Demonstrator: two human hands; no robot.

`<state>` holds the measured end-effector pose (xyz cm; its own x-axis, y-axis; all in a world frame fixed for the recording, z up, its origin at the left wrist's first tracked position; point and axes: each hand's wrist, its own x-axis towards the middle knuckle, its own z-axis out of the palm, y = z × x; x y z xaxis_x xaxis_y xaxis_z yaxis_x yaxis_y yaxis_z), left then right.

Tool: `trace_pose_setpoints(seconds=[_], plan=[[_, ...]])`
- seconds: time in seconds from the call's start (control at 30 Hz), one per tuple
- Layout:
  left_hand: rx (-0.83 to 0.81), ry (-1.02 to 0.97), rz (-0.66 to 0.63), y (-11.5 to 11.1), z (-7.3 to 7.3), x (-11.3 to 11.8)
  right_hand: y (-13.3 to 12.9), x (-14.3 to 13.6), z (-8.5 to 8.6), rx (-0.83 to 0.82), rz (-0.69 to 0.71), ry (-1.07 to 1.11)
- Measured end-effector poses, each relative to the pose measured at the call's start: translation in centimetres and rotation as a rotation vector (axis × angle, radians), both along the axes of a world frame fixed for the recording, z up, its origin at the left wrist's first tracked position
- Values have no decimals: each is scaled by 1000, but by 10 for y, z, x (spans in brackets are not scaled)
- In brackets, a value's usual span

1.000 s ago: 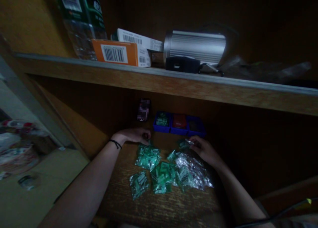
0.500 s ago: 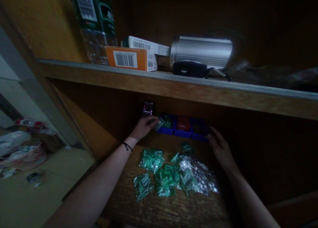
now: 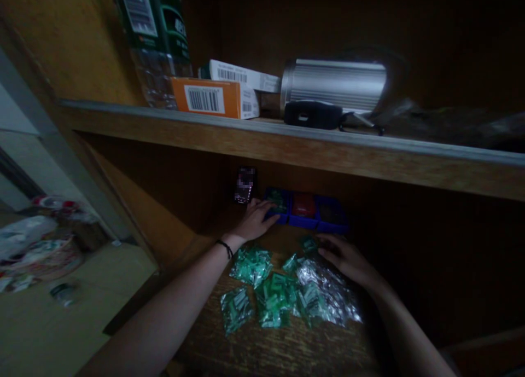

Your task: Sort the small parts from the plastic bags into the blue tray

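Note:
My left hand point(image 3: 256, 219) is at the left blue bin point(image 3: 283, 219), fingers stretched over its front edge, with nothing visible in them. Small green-and-clear packets point(image 3: 277, 201) lie inside that bin. The middle blue bin point(image 3: 302, 222) contains something red point(image 3: 303, 205); the right blue bin point(image 3: 333, 227) has dark contents too dim to name. Lower down, my right hand point(image 3: 346, 259) reaches with parted fingers beside a small dark green packet point(image 3: 308, 243); contact is unclear. Several green packets point(image 3: 275, 297) and a heap of silvery clear packets point(image 3: 328, 289) lie on the wooden surface.
Behind my left hand a phone point(image 3: 245, 184) leans upright. The shelf edge point(image 3: 287, 133) overhead carries a bottle point(image 3: 158, 48), an orange box point(image 3: 207, 98), a white box point(image 3: 246, 76), a silver ribbed cylinder point(image 3: 334, 84) and a black object point(image 3: 312, 115). A basket point(image 3: 49, 259) stands on the floor at left.
The packet in my left hand is no longer there, and that hand has shifted right with its fingers spread. My right hand has left the right bin and come down towards the dark green packet.

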<state>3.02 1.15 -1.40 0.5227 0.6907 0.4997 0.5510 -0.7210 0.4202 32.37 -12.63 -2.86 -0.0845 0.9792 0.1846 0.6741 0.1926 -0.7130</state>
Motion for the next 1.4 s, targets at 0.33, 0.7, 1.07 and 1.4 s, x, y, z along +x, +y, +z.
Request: trace_pose_setpoints(seconds=[0.33,0.7,1.07,1.4], plan=[[67,158,0,-7,3,5,3,-3,-5,-9,29,-62],[285,150,108,-18,17,-6,11,-16,-12,61,93,-202],[-160,163,-423,-53,31,11,17,-12,-4,182,-93,116],[-274,-19,-378,-51,19,23,13,-27,-1,66,-81,367]])
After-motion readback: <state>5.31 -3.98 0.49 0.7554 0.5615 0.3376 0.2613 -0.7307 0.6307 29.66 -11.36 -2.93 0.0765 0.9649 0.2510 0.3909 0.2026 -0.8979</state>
